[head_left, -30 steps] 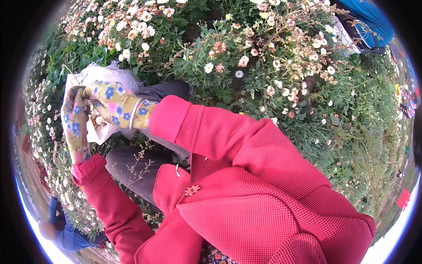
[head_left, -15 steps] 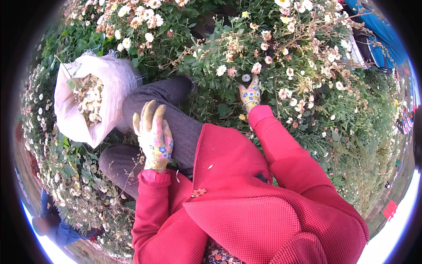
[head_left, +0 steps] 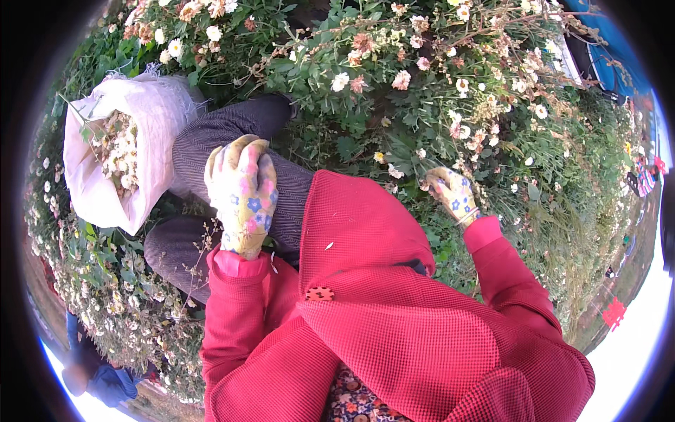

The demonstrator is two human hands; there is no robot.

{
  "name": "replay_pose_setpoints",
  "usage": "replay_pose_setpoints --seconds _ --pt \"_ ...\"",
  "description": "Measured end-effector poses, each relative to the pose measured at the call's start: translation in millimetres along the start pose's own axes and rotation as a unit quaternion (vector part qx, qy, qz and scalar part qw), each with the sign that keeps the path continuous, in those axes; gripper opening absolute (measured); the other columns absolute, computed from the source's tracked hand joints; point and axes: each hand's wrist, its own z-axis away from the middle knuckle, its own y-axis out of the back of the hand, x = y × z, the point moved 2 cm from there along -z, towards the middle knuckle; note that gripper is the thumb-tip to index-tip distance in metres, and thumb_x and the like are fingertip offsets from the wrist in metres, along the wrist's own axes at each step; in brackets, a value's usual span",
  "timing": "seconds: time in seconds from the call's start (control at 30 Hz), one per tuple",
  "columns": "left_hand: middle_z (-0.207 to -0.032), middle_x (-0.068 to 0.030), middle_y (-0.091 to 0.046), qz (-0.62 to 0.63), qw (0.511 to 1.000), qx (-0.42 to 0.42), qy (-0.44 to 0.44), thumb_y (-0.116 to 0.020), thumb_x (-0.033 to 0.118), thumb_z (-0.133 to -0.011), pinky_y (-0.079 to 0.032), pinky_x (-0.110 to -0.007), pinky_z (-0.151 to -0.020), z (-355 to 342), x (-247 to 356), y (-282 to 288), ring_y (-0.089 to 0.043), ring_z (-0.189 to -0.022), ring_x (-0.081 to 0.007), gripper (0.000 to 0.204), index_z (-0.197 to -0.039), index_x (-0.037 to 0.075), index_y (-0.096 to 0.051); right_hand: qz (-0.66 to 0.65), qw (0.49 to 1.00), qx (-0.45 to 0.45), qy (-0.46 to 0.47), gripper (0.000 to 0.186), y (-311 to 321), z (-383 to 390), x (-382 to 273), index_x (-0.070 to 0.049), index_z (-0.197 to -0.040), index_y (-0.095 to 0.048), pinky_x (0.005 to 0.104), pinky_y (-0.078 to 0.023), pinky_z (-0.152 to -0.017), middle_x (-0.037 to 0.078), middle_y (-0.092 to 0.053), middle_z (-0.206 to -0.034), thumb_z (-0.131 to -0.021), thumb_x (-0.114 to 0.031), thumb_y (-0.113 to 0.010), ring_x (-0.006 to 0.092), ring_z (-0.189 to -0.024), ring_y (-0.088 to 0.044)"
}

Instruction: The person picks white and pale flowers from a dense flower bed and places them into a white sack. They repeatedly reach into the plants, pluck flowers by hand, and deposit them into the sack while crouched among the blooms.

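Observation:
I wear floral-print gloves with stained fingertips. My left hand (head_left: 242,200) is over my thigh in grey trousers (head_left: 288,186), its fingers curled together and the palm out of sight. To the right, my right hand (head_left: 453,193) is among the stems of white chrysanthemums (head_left: 396,171), its fingers bent inward. Whatever those fingers hold is too small or hidden to make out. Left of my knee stands a white woven sack (head_left: 151,141) with its mouth folded open. Picked flower heads (head_left: 119,151), cream and brownish, fill it up to the opening.
Flowering bushes (head_left: 365,63) with white and withered pinkish blooms surround me on all sides. A dry twig (head_left: 197,271) rises beside my left forearm. Another person in blue (head_left: 109,380) is at the lower left. Something large and blue (head_left: 619,53) stands at the upper right.
My right hand has moved right and nearer to me, away from the white bloom it was at. The fingers of my left hand, apart before, have curled in.

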Motion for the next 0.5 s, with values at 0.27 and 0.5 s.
replay_pose_setpoints --seconds 0.27,0.5 --pt "-0.075 -0.0159 -0.065 0.152 0.792 -0.578 -0.123 -0.068 0.029 -0.076 -0.051 -0.042 -0.070 -45.6 88.2 -147.8 -0.065 -0.078 -0.0331 0.027 -0.080 0.003 -0.064 -0.045 0.981 0.155 -0.109 0.064 -36.2 53.5 63.2 -0.002 -0.130 -0.043 0.0352 -0.046 -0.094 0.017 -0.057 -0.120 -0.075 -0.011 -0.073 0.0283 -0.109 -0.058" --pt "-0.120 -0.0246 -0.059 0.019 0.776 -0.628 -0.057 -0.080 0.057 -0.060 -0.048 -0.041 -0.093 -11.6 133.9 -231.2 -0.059 -0.110 -0.0356 0.101 -0.131 -0.005 -0.043 -0.219 0.955 0.192 -0.055 0.085 -68.7 17.4 43.6 -0.006 -0.143 -0.028 0.0330 -0.044 -0.095 0.016 -0.050 -0.129 -0.074 -0.017 -0.076 0.0244 -0.110 -0.055"
